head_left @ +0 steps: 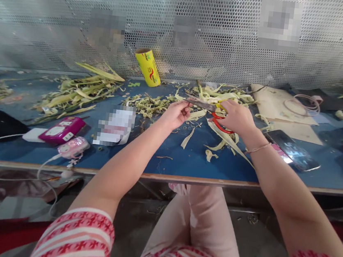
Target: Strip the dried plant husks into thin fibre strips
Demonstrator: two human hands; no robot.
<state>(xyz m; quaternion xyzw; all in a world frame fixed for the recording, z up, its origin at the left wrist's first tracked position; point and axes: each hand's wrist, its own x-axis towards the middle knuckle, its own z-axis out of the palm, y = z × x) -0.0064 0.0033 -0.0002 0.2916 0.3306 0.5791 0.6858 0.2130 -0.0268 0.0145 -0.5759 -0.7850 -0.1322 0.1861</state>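
My right hand (237,116) is closed around the handles of a pair of scissors (205,105) with red grips. The dark blades point left, toward the fingertips of my left hand (177,113). My left fingers are pinched together beside the blade tips; whatever is between them is too small to make out. Behind both hands lies a pile of pale green, husk-like plant strips (221,96). Small greenish trimmings (149,104) are heaped just left of my left hand. Loose dry strips (188,138) lie on the blue tabletop (167,163) below the blades.
A yellow cardboard tube (149,69) stands tilted near the perforated metal panel (219,35). Left are a larger bundle of plant stalks (78,91), a blurred phone-like object (115,126) and a purple power bank (62,129) with cables. A phone (293,149) and brown cardboard (276,105) lie right.
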